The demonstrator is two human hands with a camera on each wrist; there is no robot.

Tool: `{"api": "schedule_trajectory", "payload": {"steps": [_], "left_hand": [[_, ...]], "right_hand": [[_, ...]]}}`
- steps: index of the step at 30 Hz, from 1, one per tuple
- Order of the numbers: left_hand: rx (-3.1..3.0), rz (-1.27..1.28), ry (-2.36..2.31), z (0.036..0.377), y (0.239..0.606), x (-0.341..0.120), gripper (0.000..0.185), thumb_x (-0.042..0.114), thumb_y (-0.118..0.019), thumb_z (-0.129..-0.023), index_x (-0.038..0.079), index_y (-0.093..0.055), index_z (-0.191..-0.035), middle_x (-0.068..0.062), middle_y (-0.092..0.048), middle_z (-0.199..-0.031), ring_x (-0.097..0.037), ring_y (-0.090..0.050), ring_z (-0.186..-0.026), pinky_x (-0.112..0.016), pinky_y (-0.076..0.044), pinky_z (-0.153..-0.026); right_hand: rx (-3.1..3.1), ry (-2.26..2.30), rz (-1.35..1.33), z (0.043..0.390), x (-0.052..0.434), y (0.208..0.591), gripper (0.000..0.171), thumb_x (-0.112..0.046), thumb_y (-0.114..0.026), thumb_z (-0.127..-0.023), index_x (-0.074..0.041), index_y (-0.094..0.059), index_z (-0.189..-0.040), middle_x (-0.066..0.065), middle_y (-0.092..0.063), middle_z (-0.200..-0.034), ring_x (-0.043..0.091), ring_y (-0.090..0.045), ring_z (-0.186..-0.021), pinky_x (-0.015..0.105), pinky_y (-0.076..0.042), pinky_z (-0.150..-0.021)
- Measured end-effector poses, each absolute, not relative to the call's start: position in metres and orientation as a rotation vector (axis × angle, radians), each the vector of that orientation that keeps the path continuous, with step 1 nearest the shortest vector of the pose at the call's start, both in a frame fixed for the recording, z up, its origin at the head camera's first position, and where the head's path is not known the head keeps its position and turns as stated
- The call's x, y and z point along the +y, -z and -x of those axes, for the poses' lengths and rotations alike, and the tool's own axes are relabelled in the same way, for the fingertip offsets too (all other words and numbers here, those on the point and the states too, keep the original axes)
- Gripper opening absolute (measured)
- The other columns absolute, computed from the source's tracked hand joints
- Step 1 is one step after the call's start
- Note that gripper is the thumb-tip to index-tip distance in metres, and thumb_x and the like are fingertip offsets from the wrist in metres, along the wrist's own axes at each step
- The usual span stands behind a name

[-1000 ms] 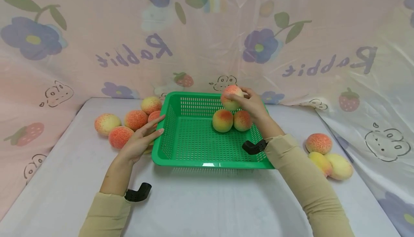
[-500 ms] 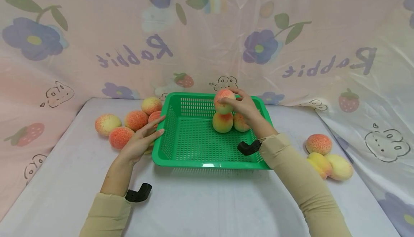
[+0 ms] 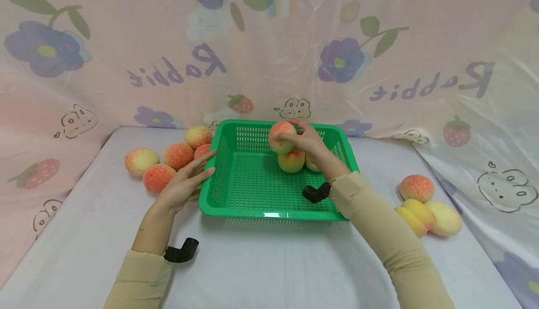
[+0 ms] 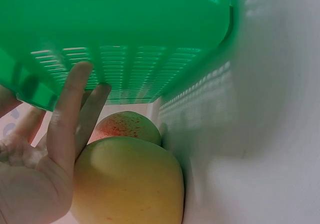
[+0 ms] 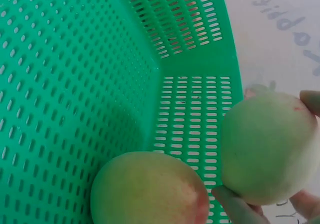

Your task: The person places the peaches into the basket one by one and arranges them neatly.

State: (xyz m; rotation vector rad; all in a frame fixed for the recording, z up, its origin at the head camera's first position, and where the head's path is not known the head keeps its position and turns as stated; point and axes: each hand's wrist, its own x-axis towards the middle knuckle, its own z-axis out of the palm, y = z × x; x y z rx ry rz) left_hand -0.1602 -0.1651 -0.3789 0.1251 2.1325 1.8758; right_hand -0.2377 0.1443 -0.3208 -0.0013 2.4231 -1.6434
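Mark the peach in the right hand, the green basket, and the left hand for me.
held peach (image 3: 281,136), head view, its orange-red top face.
green basket (image 3: 269,215), head view, bare near rim.
left hand (image 3: 182,187), head view, back of the hand.

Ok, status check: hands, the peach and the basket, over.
Right hand grips a peach over the green basket. Left hand flat against the basket's left wall. Two peaches sit right beneath the held one.

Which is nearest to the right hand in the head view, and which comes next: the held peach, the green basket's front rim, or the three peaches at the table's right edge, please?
From the right hand:
1. Held peach, gripped in the fingers.
2. Green basket's front rim, toward the camera.
3. Three peaches, at the far right of the table.
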Motion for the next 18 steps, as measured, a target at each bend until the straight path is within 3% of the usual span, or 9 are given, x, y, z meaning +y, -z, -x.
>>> {"api": "schedule_trajectory", "payload": {"steps": [6,9,16,18], "left_hand": [[2.136,-0.117,-1.868,0.161,0.378,-0.166,0.057,0.034,-0.055,-0.098,0.03,-0.033,-0.15,-0.015,-0.016,-0.158,-0.033,-0.017,-0.145,-0.03,-0.046,-0.093],[2.118,-0.11,-1.881,0.161,0.378,-0.166,0.057,0.033,-0.055,-0.098,0.029,-0.032,-0.15,-0.015,-0.017,-0.158,-0.036,-0.027,-0.141,-0.03,-0.048,-0.091],[2.107,-0.106,-1.884,0.159,0.377,-0.165,0.058,0.035,-0.055,-0.098,0.03,-0.032,-0.151,-0.017,-0.013,-0.158,-0.037,-0.034,-0.137,-0.027,-0.05,-0.087],[2.105,-0.099,-1.882,0.159,0.377,-0.165,0.058,0.035,-0.055,-0.098,0.03,-0.032,-0.151,-0.018,-0.011,-0.159,-0.036,-0.044,-0.129,-0.029,-0.052,-0.086]], "right_hand": [[2.402,1.565,0.06,0.243,0.133,0.324,0.069,-0.025,-0.075,-0.082,-0.015,-0.041,-0.142,0.02,-0.05,-0.13,0.033,-0.053,-0.114,0.046,-0.048,-0.094],[2.431,1.487,0.091,0.245,0.127,0.325,0.068,-0.025,-0.076,-0.081,-0.016,-0.045,-0.14,0.02,-0.05,-0.129,0.033,-0.052,-0.114,0.046,-0.048,-0.092],[2.45,1.39,0.101,0.249,0.119,0.329,0.067,-0.023,-0.08,-0.077,-0.017,-0.049,-0.136,0.018,-0.048,-0.129,0.033,-0.051,-0.115,0.047,-0.048,-0.093],[2.452,1.372,0.106,0.25,0.118,0.331,0.067,-0.022,-0.08,-0.077,-0.017,-0.049,-0.135,0.018,-0.048,-0.13,0.033,-0.05,-0.116,0.047,-0.048,-0.094]]}}
